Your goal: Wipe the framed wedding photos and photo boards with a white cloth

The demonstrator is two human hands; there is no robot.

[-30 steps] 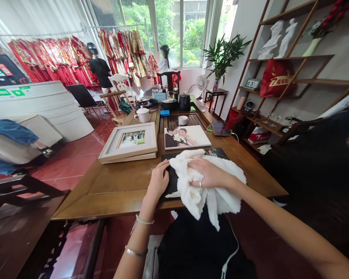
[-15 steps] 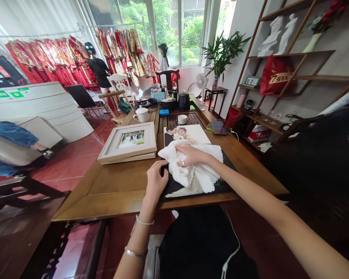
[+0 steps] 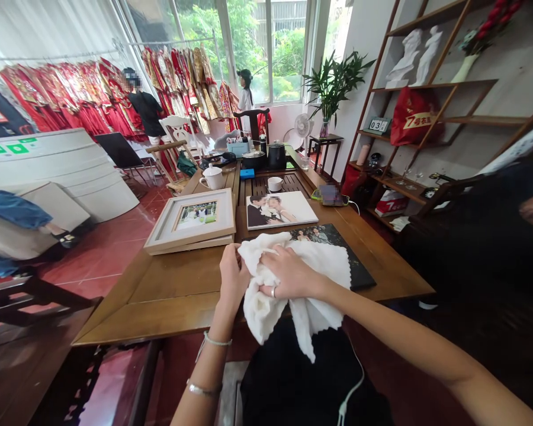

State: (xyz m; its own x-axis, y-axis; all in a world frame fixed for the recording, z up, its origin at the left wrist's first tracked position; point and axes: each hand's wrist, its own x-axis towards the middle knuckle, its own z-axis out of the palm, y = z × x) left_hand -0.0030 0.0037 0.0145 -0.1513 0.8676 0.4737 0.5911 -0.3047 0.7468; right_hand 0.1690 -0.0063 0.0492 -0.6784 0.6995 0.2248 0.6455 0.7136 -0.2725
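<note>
My right hand (image 3: 291, 275) presses and bunches a white cloth (image 3: 324, 266) with a scalloped edge, which spreads over a dark photo panel (image 3: 357, 269) lying on the table. The cloth's lower end hangs past the table's front edge. Two people in the print show beyond the cloth at the panel's far side; the left part is covered. My left hand (image 3: 233, 275) is curled at the panel's left side, thumb and fingers closed about its edge, which the cloth partly hides. Just behind lies a light photo panel (image 3: 299, 213) with a couple on it.
Light wooden picture frames (image 3: 160, 234) lie stacked on the left of the wooden table (image 3: 160, 290). Farther back are a lidded white mug (image 3: 213, 176), a small white cup (image 3: 274, 184), a blue box (image 3: 247, 173) and a phone (image 3: 333, 195) on a cable.
My right hand has drawn the cloth toward me, past the table's front edge. The far right of the dark panel now shows. My left hand stays by its left side.
</note>
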